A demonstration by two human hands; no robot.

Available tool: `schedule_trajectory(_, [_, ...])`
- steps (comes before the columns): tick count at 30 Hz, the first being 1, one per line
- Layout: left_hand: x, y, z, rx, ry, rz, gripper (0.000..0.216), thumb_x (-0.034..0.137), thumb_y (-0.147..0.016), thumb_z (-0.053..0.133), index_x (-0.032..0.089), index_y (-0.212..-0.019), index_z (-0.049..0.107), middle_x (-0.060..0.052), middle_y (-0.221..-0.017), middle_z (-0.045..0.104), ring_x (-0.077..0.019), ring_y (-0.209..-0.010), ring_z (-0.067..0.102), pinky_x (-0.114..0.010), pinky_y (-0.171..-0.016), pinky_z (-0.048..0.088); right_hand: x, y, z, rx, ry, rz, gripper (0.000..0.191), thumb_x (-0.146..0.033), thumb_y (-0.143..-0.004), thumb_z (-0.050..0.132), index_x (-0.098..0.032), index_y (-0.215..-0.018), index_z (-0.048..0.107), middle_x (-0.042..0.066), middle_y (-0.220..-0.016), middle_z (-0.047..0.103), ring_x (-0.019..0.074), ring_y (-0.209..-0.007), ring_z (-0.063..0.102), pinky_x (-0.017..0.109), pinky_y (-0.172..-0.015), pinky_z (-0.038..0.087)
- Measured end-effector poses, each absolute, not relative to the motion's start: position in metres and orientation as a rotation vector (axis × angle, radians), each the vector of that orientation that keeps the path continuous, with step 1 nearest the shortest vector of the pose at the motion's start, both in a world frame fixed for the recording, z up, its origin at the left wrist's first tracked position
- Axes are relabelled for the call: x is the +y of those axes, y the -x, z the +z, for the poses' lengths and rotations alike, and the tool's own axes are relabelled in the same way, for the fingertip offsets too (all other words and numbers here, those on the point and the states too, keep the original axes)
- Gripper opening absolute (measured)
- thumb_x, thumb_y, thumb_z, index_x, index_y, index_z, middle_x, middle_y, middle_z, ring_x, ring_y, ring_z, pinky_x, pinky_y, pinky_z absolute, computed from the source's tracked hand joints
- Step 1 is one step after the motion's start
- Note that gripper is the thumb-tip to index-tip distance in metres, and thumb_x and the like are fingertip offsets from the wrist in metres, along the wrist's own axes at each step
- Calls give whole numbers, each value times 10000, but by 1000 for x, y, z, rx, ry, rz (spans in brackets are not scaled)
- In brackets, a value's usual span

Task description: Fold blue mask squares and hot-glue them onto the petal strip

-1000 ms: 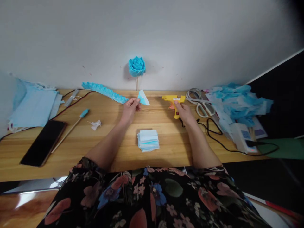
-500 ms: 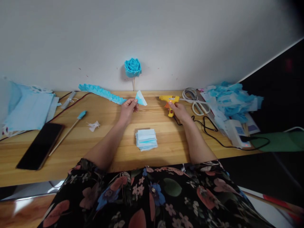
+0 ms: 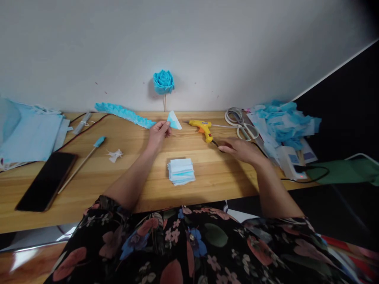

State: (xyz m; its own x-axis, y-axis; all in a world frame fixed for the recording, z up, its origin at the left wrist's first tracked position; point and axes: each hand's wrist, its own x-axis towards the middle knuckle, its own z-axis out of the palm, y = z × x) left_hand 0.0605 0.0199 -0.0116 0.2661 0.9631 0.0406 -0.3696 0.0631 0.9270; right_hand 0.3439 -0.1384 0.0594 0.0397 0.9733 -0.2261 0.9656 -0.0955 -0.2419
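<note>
My left hand (image 3: 160,132) pinches a small folded piece of blue-and-white mask fabric (image 3: 174,120), its pointed corner upward. A pleated blue strip (image 3: 124,113) runs along the back of the table toward that hand. Just right of the fabric piece, a yellow hot glue gun (image 3: 203,128) lies on its side with its nozzle to the left. My right hand (image 3: 239,150) is beside the gun's handle and over its cord, holding nothing, fingers loosely stretched out. Between my forearms sits a stack of cut mask pieces (image 3: 181,172).
A blue fabric rose (image 3: 164,82) on a stick stands by the wall. Scissors (image 3: 247,131), a tape roll (image 3: 233,116), blue scraps (image 3: 281,124) and a power strip (image 3: 291,163) lie right. Masks (image 3: 32,130), a phone (image 3: 47,181) and a blue-tipped stick (image 3: 83,163) lie left.
My right hand has let go of the glue gun and drawn back to the right; the gun now lies on the table, slightly further left. My left hand still holds the fabric piece.
</note>
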Motion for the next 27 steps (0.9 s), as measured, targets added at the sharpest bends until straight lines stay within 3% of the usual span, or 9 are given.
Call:
schedule_trajectory(5, [21,-61,-14,756,-1055,1155,332,432,-813,763,174,-689,596,37,-571,585,-68,-508,497,-199,-506,374,-186,-382,56,-2223,2136,626,639,-547,-862,622,-232,-1417,592,127,-1403,644,347,-1269,609,496,-1064,463])
schedule_trajectory(9, [21,-60,-14,745,-1051,1158,333,433,-804,776,170,-693,603,34,-572,590,-65,-502,493,-198,-514,379,-212,-406,46,-2170,2308,494,619,-501,-865,605,-222,-1417,576,144,-1374,644,344,-1252,615,496,-1033,495])
schedule_trajectory(16, [20,-60,-10,776,-1045,1144,315,401,-823,761,171,-680,599,32,-568,579,-63,-495,480,-199,-519,374,-232,-408,48,-1955,2642,238,416,-475,-926,517,-204,-1183,700,155,-1188,729,363,-1079,690,473,-871,548])
schedule_trajectory(20, [20,-60,-9,784,-1054,1141,323,402,-819,760,172,-672,588,32,-564,575,-63,-497,481,-196,-514,368,-208,-380,53,-2027,2444,-3,388,-413,-954,500,-169,-1183,696,172,-1215,717,360,-1143,659,471,-953,507])
schedule_trajectory(23, [20,-60,-10,784,-1054,1144,312,407,-808,762,172,-682,599,33,-562,578,-63,-494,479,-196,-507,363,-177,-358,50,-2111,2286,21,418,-392,-950,534,-137,-1252,668,184,-1250,698,358,-1178,638,470,-1006,480])
schedule_trajectory(27, [21,-60,-11,780,-1050,1147,312,422,-790,772,173,-698,607,36,-566,582,-66,-496,486,-196,-506,372,-137,-341,38,-2186,2081,125,538,-374,-968,533,-167,-1463,506,161,-1401,629,335,-1264,594,466,-1054,457])
